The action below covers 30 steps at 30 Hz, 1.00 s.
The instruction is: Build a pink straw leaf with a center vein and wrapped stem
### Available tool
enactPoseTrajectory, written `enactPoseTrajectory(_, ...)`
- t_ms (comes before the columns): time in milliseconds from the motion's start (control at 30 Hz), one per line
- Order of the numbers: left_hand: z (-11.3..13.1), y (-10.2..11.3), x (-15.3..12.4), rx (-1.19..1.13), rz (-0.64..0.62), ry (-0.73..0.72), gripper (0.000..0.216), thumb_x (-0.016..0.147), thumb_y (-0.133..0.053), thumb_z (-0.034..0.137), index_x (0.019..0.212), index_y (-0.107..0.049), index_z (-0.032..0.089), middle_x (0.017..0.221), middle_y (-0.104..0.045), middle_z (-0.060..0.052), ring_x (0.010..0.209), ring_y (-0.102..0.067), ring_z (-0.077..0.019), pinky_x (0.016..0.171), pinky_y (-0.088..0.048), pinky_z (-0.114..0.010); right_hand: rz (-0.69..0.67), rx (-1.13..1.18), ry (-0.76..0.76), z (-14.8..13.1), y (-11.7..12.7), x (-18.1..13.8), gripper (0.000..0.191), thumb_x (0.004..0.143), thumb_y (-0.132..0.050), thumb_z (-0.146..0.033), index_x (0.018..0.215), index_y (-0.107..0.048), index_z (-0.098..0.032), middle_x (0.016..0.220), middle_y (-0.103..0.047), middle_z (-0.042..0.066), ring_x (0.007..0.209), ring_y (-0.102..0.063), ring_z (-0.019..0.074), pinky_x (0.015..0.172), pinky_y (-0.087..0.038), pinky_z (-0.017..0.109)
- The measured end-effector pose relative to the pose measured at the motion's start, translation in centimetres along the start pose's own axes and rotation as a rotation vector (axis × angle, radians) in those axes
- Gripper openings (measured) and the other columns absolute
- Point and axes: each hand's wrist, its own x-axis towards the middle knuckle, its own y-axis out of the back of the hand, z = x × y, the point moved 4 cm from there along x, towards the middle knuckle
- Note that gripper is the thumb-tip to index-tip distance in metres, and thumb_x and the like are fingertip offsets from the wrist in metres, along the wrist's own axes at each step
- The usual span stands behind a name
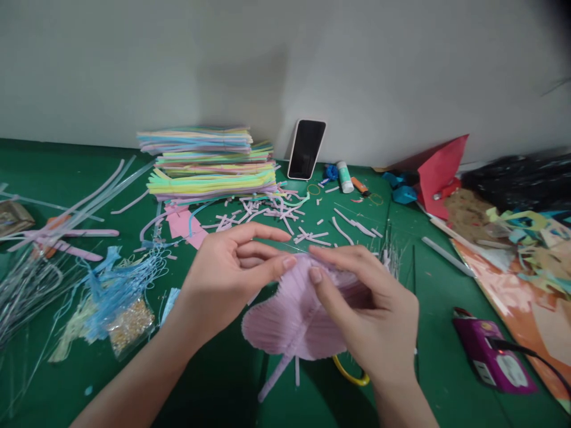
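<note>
A lilac fan-shaped piece (272, 330) of pipe cleaners set side by side hangs over the table in front of me. A wrapped stem (274, 377) slants down from it, with a shorter loose end beside it. My right hand (366, 291) grips its upper right part between thumb and fingers. At the top edge, my left hand (243, 267) pinches with the thumb in front; its other fingertips are partly hidden. Below the piece, a yellow ring-shaped handle (352, 374) shows in part.
Bundled pipe cleaners (214, 178) lie against the wall beside a propped phone (307, 148). Lilac offcuts (267, 211) litter the middle. Blue tassels (116, 291) and a bag of beads (130, 327) lie left. A purple corded device (493, 353) sits right, near papers (491, 291).
</note>
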Motion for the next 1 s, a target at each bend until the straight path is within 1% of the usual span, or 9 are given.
enactPoseTrajectory(67,0.0,0.1,0.0,-0.007,-0.001,-0.006,0.028,0.069,-0.080,0.032,0.093,-0.070,0.023,0.071,-0.075,0.002,0.062,-0.071,-0.0133,0.056,-0.056,-0.017,-0.007,0.075,-0.047,0.2,0.2,-0.1,0.049,0.080,-0.068,-0.017,0.126,-0.059,-0.032,0.095,-0.067,0.001,0.089,-0.063,0.0185,0.078,-0.055,0.035)
enactPoseTrajectory(133,0.1,0.2,0.0,-0.005,0.011,-0.014,0.026,0.069,-0.080,0.029,0.092,-0.070,0.022,0.071,-0.075,0.002,0.063,-0.071,-0.0132,0.058,-0.056,-0.017,-0.002,0.154,-0.110,0.5,0.4,-0.2,0.057,0.080,-0.068,-0.018,0.133,-0.051,-0.032,0.102,-0.066,0.003,0.097,-0.063,0.0197,0.079,-0.056,0.036)
enactPoseTrajectory(267,0.0,0.3,0.0,-0.003,0.032,-0.025,0.027,0.067,-0.080,0.023,0.092,-0.070,0.022,0.071,-0.075,0.002,0.063,-0.071,-0.0132,0.060,-0.057,-0.017,0.033,0.237,-0.108,1.0,0.8,-0.5,0.038,0.082,-0.065,-0.014,0.116,-0.062,-0.030,0.097,-0.067,0.002,0.094,-0.065,0.0179,0.079,-0.058,0.034)
enactPoseTrajectory(333,-0.1,0.3,0.1,-0.002,0.033,-0.024,0.028,0.067,-0.080,0.023,0.093,-0.069,0.022,0.073,-0.075,0.002,0.064,-0.070,-0.0129,0.062,-0.057,-0.017,0.043,0.230,-0.094,1.3,0.8,-0.7,0.034,0.081,-0.067,-0.013,0.111,-0.064,-0.029,0.092,-0.068,0.001,0.090,-0.066,0.0171,0.082,-0.057,0.034)
enactPoseTrajectory(433,-0.4,0.3,0.1,-0.001,0.014,-0.028,0.032,0.068,-0.080,0.025,0.098,-0.068,0.023,0.078,-0.075,0.002,0.068,-0.070,-0.0121,0.064,-0.056,-0.017,0.062,0.186,-0.091,1.5,0.7,-0.9,0.035,0.080,-0.069,-0.013,0.111,-0.065,-0.028,0.092,-0.070,0.001,0.088,-0.067,0.0174,0.081,-0.057,0.035)
enactPoseTrajectory(500,-0.5,0.1,0.1,0.023,-0.034,-0.033,0.040,0.068,-0.081,0.029,0.105,-0.067,0.024,0.082,-0.075,0.002,0.071,-0.070,-0.0117,0.065,-0.054,-0.016,0.072,0.165,-0.081,1.4,0.6,-1.0,0.035,0.080,-0.070,-0.013,0.111,-0.065,-0.028,0.092,-0.071,0.002,0.087,-0.068,0.0176,0.078,-0.058,0.034)
enactPoseTrajectory(600,-0.7,-0.3,0.1,0.076,-0.101,-0.026,0.049,0.069,-0.080,0.034,0.114,-0.063,0.025,0.076,-0.073,0.002,0.065,-0.067,-0.0123,0.060,-0.051,-0.019,0.084,0.140,-0.062,1.3,0.4,-1.0,0.035,0.079,-0.070,-0.014,0.111,-0.065,-0.028,0.093,-0.072,0.002,0.087,-0.069,0.0182,0.077,-0.058,0.035)
enactPoseTrajectory(800,-0.7,-0.7,0.2,0.066,-0.048,0.030,0.051,0.063,-0.081,0.024,0.111,-0.064,0.022,0.058,-0.068,0.005,0.046,-0.054,-0.0104,0.046,-0.038,-0.020,0.078,0.114,0.021,1.0,0.2,-1.0,0.037,0.080,-0.068,-0.011,0.113,-0.065,-0.028,0.093,-0.072,0.001,0.086,-0.069,0.0185,0.081,-0.057,0.037)
enactPoseTrajectory(1000,-1.0,-0.6,0.1,0.031,-0.035,0.010,0.050,0.064,-0.079,0.018,0.111,-0.064,0.025,0.061,-0.069,0.006,0.050,-0.053,-0.0088,0.049,-0.038,-0.018,-0.005,0.074,0.057,0.7,0.4,-0.7,0.045,0.079,-0.066,-0.009,0.119,-0.061,-0.028,0.099,-0.070,0.003,0.090,-0.068,0.0198,0.083,-0.056,0.038)
